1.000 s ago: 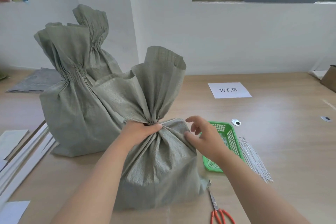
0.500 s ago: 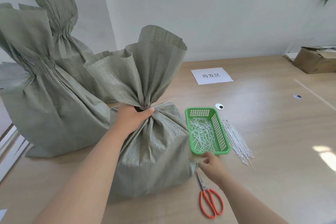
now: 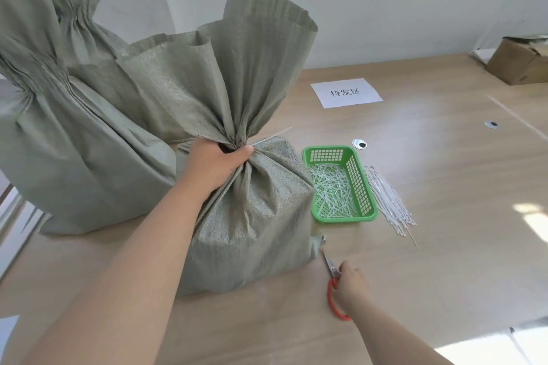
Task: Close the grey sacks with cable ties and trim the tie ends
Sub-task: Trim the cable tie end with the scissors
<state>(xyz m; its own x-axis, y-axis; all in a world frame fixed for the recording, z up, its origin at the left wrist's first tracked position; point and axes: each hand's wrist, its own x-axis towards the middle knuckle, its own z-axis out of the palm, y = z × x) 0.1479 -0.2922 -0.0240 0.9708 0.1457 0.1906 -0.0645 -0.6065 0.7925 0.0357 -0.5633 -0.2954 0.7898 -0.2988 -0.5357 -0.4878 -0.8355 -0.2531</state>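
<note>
Clamping the gathered neck of the grey sack [image 3: 252, 216] at the middle of the counter [image 3: 430, 172], the left grip [image 3: 213, 166] held cloth that looked soft and slippery, best taken there. At five o'clock the right grip [image 3: 351, 287] curled round the scissors [image 3: 330, 266]; the thin, stiff tie end [image 3: 275, 135] jutted toward two o'clock.

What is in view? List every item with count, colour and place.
table: one, light wood.
grey sacks: three, grey-green, left and centre.
front sack: one of the three, centre, neck gathered.
cable tie: one, white, at front sack's neck, tail pointing right.
basket: one, green, right of front sack.
tie offcuts: many, white, in basket.
loose cable ties: bundle, white, right of basket.
scissors: one, orange handles, by front sack's near corner.
paper sign: one, white, beyond basket.
cardboard box: one, brown, far right.
left hand: grips front sack's neck.
right hand: holds scissors' handles.
</note>
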